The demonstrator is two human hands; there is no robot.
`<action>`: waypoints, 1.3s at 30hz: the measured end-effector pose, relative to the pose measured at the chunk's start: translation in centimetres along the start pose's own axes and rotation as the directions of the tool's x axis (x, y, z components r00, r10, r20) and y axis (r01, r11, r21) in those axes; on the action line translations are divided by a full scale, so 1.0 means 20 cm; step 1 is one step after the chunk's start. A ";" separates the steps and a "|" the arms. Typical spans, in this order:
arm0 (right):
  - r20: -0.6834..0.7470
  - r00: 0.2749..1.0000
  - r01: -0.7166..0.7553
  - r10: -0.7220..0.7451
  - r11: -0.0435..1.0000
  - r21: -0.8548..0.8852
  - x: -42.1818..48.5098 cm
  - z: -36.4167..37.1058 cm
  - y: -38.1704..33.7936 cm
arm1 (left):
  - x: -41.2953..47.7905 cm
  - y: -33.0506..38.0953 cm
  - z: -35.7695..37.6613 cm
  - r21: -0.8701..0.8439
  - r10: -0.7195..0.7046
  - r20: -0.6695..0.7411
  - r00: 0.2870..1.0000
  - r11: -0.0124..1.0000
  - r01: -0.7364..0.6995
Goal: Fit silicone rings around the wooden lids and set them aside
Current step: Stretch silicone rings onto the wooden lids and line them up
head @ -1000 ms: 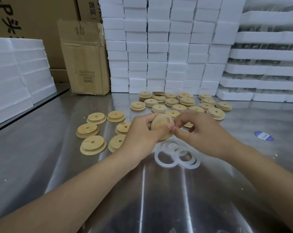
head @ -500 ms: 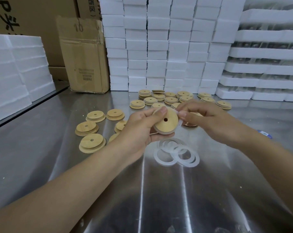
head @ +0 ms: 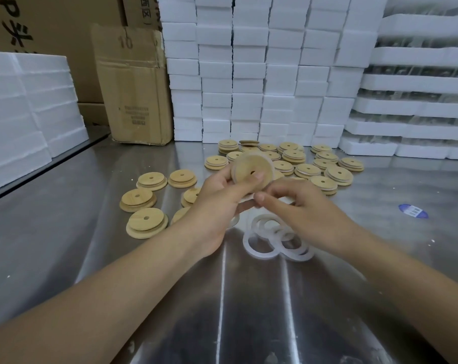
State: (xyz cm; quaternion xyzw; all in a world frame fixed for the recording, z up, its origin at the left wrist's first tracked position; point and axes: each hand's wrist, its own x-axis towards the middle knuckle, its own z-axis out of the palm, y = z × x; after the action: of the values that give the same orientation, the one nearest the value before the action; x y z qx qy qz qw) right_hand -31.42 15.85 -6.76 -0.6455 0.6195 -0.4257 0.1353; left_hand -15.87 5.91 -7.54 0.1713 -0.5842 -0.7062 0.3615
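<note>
Head view: a steel table was backed by stacked foam blocks and a cardboard box. Wooden lids and silicone rings lay on it. One held lid was pinched, tilted, between thumb and fingers of the left hand. The right hand was curled just below it; its grip could not be determined.

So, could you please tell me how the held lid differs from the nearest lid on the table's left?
The held lid is lifted, gripped by the left hand; the nearest left lid lies untouched on the table. The held lid tilts toward the camera; the other lies flat. The held lid's rim looks pale, perhaps ringed; the other shows bare wood. Both are round, wooden, centre-holed.
</note>
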 end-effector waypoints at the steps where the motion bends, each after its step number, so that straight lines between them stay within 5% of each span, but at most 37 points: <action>1: -0.063 0.998 0.001 -0.001 1.000 -0.006 0.01 -0.01 0.01 | 0.00 0.00 0.00 0.059 0.017 -0.023 1.000 0.998 -0.016; 8: -0.324 0.942 0.077 -0.085 0.996 -0.036 0.01 -0.06 0.02 | 0.00 -0.01 0.00 0.256 0.231 -0.079 0.970 0.945 -0.205; 13: -0.278 0.896 0.267 -0.346 0.920 -0.285 0.00 -0.02 0.00 | 0.02 -0.02 0.00 0.278 0.327 -0.082 0.941 0.914 -0.294; 20: -0.216 0.895 0.284 -0.390 0.872 -0.398 -0.02 0.02 -0.02 | 0.02 -0.06 -0.02 0.411 0.401 0.002 0.916 0.835 -0.366; 26: -0.135 0.894 0.340 -0.427 0.844 -0.415 -0.03 0.02 -0.03 | 0.03 -0.06 -0.04 0.455 0.402 0.050 0.914 0.806 -0.379; 32: -0.045 0.856 0.388 -0.516 0.696 -0.605 -0.01 -0.02 0.00 | 0.03 -0.05 -0.04 0.473 0.361 0.041 0.932 0.814 -0.337; 39: -0.214 0.899 0.251 -0.382 0.851 -0.461 0.01 -0.06 0.06 | 0.01 -0.07 -0.02 0.496 0.283 0.002 0.959 0.833 -0.246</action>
State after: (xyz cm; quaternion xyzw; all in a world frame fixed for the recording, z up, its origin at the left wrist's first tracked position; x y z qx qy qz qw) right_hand -33.20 15.86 -6.73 -0.6817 0.5935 -0.3905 -0.1751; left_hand -16.13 5.61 -8.87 0.2000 -0.7492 -0.4710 0.4206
